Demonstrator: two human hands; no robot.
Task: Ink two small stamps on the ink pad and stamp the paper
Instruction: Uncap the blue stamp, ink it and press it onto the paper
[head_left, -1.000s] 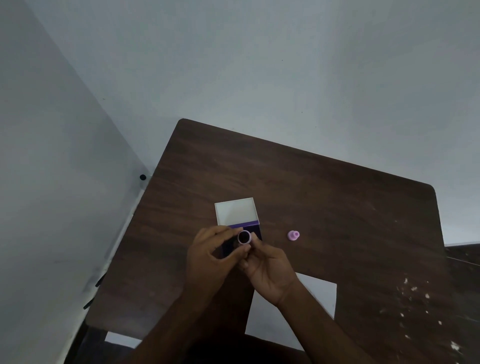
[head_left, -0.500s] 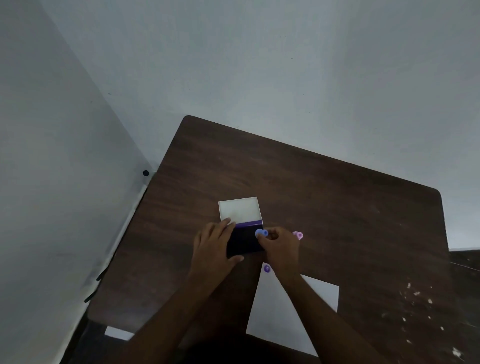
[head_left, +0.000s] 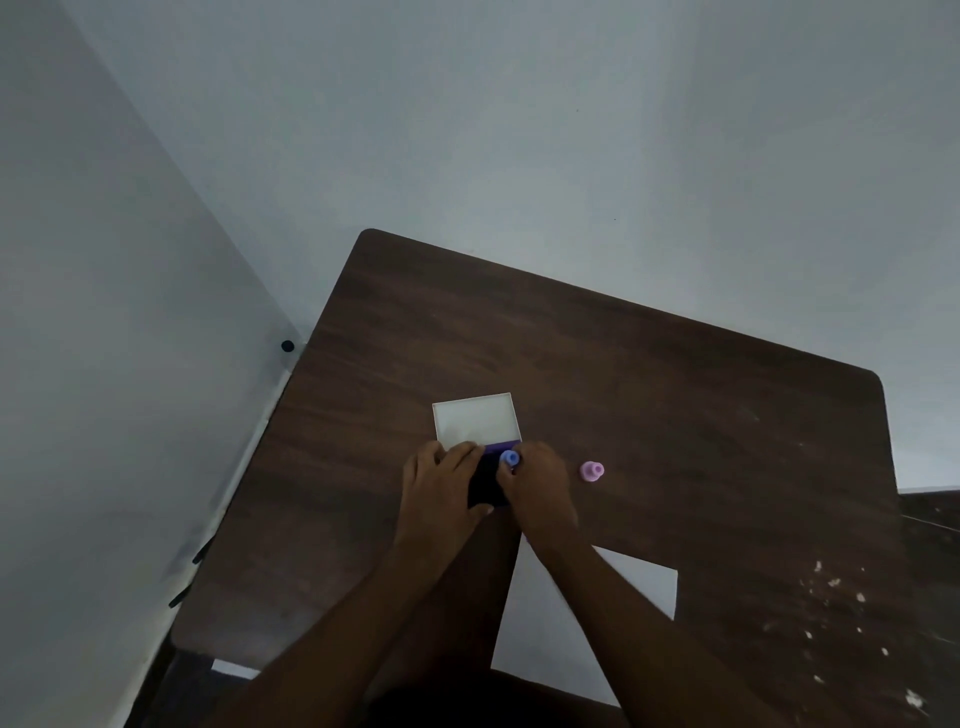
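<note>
- One dark wood-grain table (head_left: 675, 415) with rounded corners fills the frame's lower half.
- One smooth white paper sheet (head_left: 639, 587) lies at lower centre.
- Left hand (head_left: 441, 488) lies flat, fingers straight, on the ink pad.
- Right hand (head_left: 540, 488) pinches the blue stamp.
- One square dark ink pad (head_left: 488, 486), white lid (head_left: 475, 421) open, sits at centre.
- Two round plastic stamps: the blue stamp (head_left: 510, 458) on the pad, a pink stamp (head_left: 591, 472) on the table just right.

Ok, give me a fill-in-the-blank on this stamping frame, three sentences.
1. The stamp pinched by the right hand is coloured ____.
2. The pink stamp lies on the table to that hand's ____.
3. The left hand rests on the ink pad, whose lid stands ____.
Missing: blue; right; open.
</note>
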